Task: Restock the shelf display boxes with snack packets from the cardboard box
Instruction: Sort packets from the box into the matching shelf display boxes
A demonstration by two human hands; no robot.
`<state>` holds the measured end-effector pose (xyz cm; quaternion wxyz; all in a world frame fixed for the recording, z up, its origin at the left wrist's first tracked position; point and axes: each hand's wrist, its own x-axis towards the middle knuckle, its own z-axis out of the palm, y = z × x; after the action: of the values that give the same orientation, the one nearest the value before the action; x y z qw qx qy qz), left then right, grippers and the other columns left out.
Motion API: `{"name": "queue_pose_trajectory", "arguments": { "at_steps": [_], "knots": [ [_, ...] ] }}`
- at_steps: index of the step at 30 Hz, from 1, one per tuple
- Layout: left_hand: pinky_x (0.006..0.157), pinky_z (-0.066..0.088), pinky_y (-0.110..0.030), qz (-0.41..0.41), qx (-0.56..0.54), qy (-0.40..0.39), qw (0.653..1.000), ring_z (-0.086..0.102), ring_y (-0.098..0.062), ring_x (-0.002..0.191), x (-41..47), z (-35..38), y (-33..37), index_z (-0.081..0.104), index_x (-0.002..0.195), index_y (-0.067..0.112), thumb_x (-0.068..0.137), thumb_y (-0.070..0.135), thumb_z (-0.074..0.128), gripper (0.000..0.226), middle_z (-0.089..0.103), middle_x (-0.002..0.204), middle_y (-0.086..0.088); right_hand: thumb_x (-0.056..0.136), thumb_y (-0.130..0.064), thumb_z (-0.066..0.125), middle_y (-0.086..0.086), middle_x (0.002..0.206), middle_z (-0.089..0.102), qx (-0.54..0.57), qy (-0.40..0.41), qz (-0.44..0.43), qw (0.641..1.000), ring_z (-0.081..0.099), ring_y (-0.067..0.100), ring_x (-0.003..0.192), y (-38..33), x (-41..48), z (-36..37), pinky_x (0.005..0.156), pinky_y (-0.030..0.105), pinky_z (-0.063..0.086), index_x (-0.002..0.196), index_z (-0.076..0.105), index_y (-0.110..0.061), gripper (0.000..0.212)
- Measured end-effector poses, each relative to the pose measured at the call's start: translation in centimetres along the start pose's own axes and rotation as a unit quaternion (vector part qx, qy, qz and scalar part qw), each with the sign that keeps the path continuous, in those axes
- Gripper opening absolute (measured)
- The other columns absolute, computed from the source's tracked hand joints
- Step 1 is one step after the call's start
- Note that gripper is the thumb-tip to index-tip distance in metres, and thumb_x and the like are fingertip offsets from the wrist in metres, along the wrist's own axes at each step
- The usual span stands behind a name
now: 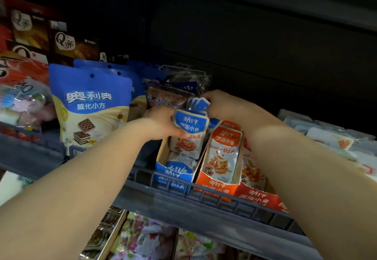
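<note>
As left grip (161, 123) and right grip (222, 104) clutch blue packets (190, 123), blue box (175, 175) part-filled.

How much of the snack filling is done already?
Looks done: the orange display box is packed with packets. In hand: the left hand holds a blue packet in the blue display box, and the right hand grips a bunch of blue packets behind it. Left: the blue display box has room in front; the held packets need placing.

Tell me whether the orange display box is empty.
No: orange packets stand upright in the orange display box, next to the blue box where the left hand and right hand grip blue packets.
</note>
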<state>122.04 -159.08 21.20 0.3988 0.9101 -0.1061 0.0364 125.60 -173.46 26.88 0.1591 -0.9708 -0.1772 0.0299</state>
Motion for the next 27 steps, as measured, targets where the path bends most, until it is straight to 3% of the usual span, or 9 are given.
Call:
{"name": "queue_pose_trajectory", "arguments": {
  "at_steps": [2,5,8,11,13,17,20,23,27],
  "knots": [
    [0.086,0.04,-0.025,0.01,0.021,0.007,1.0,0.053,-0.013,0.101,0.4,0.2,0.2,0.06,0.11,0.014,0.074,0.022,0.072,0.038,0.061,0.114,-0.003,0.084,-0.026,0.063,0.003,0.11,0.063,0.047,0.001,0.016,0.999,0.06,0.015,0.096,0.4,0.0,-0.1,0.09,0.033,0.05,0.113,0.058,-0.019,0.03],
    [0.098,0.034,-0.029,0.016,0.065,0.05,0.996,0.044,-0.019,0.119,0.9,0.5,0.4,0.049,0.125,0.016,0.075,0.027,0.071,0.055,0.05,0.13,-0.004,0.087,-0.032,0.058,0.001,0.108,0.062,0.12,0.019,0.021,0.992,0.059,0.013,0.092,0.7,-0.3,-0.2,0.089,0.031,0.049,0.118,0.056,-0.016,0.035],
    [0.103,0.031,-0.035,0.009,0.04,0.113,0.993,0.037,-0.022,0.128,1.2,1.0,0.4,0.035,0.135,0.018,0.074,0.026,0.071,0.071,0.04,0.139,-0.004,0.088,-0.03,0.057,0.003,0.114,0.06,0.149,0.07,0.013,0.986,0.054,0.009,0.09,0.6,-0.4,-0.3,0.075,0.021,0.047,0.121,0.053,-0.014,0.037],
    [0.101,0.034,-0.034,0.006,0.027,0.114,0.993,0.044,-0.02,0.123,1.5,1.3,0.1,0.038,0.132,0.022,0.075,0.029,0.071,0.067,0.047,0.135,0.0,0.085,-0.021,0.063,0.003,0.121,0.058,0.186,0.151,-0.005,0.971,0.053,0.007,0.096,0.4,-0.5,-0.2,0.068,0.012,0.042,0.124,0.051,-0.012,0.042],
    [0.102,0.037,-0.04,0.005,0.027,0.098,0.995,0.048,-0.02,0.119,1.8,1.6,-0.2,0.045,0.128,0.026,0.075,0.033,0.069,0.058,0.052,0.131,0.001,0.082,-0.022,0.066,0.0,0.124,0.055,0.153,0.165,-0.029,0.974,0.052,0.008,0.103,0.5,-0.8,0.0,0.073,0.014,0.041,0.126,0.049,-0.015,0.048],
    [0.103,0.036,-0.041,0.002,0.0,0.111,0.994,0.044,-0.02,0.124,1.6,1.8,-0.5,0.042,0.131,0.026,0.078,0.033,0.067,0.06,0.046,0.137,0.001,0.079,-0.022,0.068,-0.001,0.126,0.052,-0.019,0.1,-0.069,0.992,0.05,0.01,0.105,0.9,-0.9,1.3,0.078,0.019,0.04,0.124,0.049,-0.022,0.048],
    [0.102,0.036,-0.036,0.014,0.011,0.108,0.994,0.043,-0.019,0.125,1.4,2.1,-0.8,0.039,0.134,0.025,0.079,0.03,0.067,0.062,0.045,0.138,0.0,0.084,-0.015,0.062,0.001,0.13,0.052,-0.02,0.108,-0.055,0.992,0.05,0.015,0.115,1.3,-0.5,1.7,0.085,0.021,0.039,0.125,0.051,-0.02,0.043],
    [0.1,0.038,-0.033,-0.001,0.026,0.101,0.995,0.043,-0.022,0.124,1.3,2.3,-0.9,0.037,0.134,0.024,0.076,0.028,0.07,0.067,0.046,0.137,-0.002,0.084,-0.014,0.062,0.002,0.129,0.053,-0.011,0.099,-0.058,0.993,0.052,0.014,0.113,1.5,-0.7,2.2,0.085,0.021,0.04,0.126,0.051,-0.018,0.044],
    [0.103,0.036,-0.042,-0.028,0.031,0.119,0.992,0.042,-0.026,0.124,1.5,2.3,-1.0,0.039,0.128,0.022,0.071,0.028,0.074,0.066,0.05,0.13,-0.004,0.082,-0.015,0.064,0.002,0.117,0.055,-0.027,0.206,-0.102,0.973,0.051,0.014,0.109,0.8,-2.4,2.4,0.084,0.019,0.041,0.117,0.055,-0.015,0.037]
  ]
}}
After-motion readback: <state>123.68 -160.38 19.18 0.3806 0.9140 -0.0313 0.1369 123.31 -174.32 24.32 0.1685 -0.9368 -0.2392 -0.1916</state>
